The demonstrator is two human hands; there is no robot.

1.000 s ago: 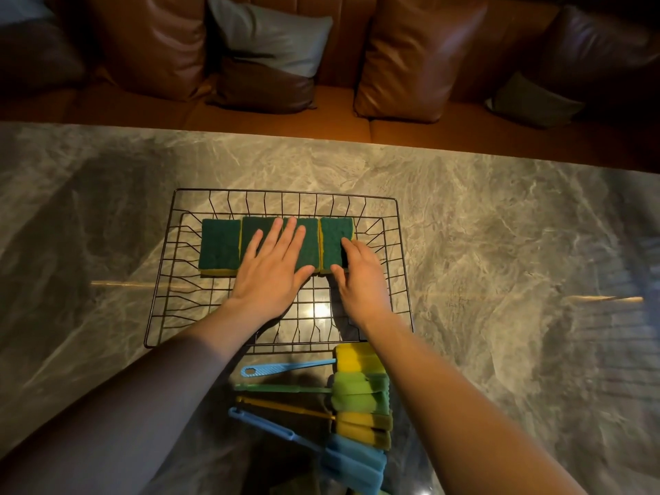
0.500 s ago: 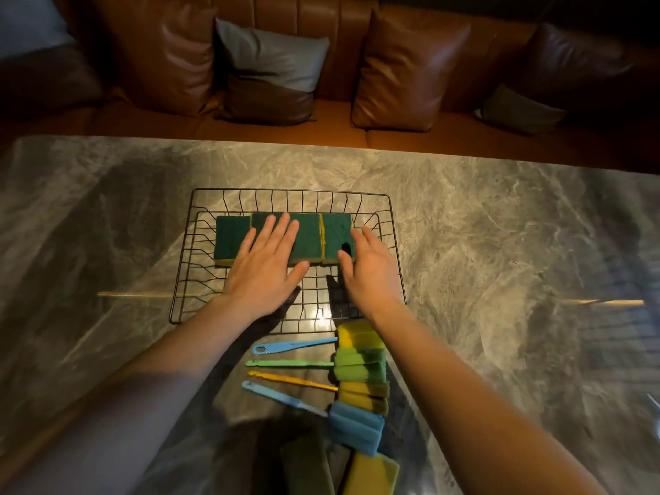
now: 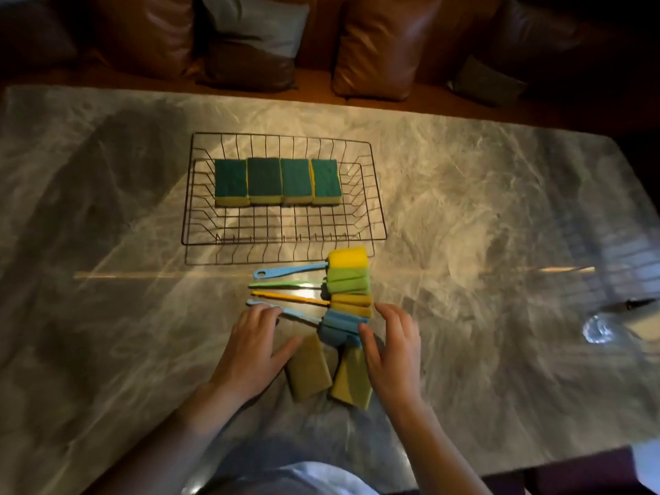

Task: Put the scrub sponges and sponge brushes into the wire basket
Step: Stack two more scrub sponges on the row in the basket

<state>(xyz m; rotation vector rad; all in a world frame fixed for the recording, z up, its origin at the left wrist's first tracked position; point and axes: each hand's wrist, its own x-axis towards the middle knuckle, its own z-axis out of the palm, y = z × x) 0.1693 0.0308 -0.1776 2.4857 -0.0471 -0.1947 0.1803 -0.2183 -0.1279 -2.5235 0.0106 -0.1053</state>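
Note:
A black wire basket (image 3: 378, 216) stands on the marble table, with several green-topped scrub sponges (image 3: 278, 180) in a row at its far side. In front of it lie several sponge brushes (image 3: 348, 276) side by side, handles pointing left. Two yellowish sponges (image 3: 309, 367) lie nearest me. My left hand (image 3: 251, 346) rests open over the blue brush handle (image 3: 296, 316), thumb beside the left yellowish sponge. My right hand (image 3: 391, 346) is open, fingers touching the blue brush head (image 3: 337, 325) and the right yellowish sponge (image 3: 351, 378).
The grey marble table (image 3: 482, 216) runs wide to both sides. A small shiny object (image 3: 595, 328) and a dark tool (image 3: 634, 303) lie at the far right. A brown leather sofa with cushions (image 3: 384, 44) stands behind the table.
Both hands have drawn back out of the basket toward me and now sit at the brushes and yellowish sponges. The row of green sponges in the basket is uncovered.

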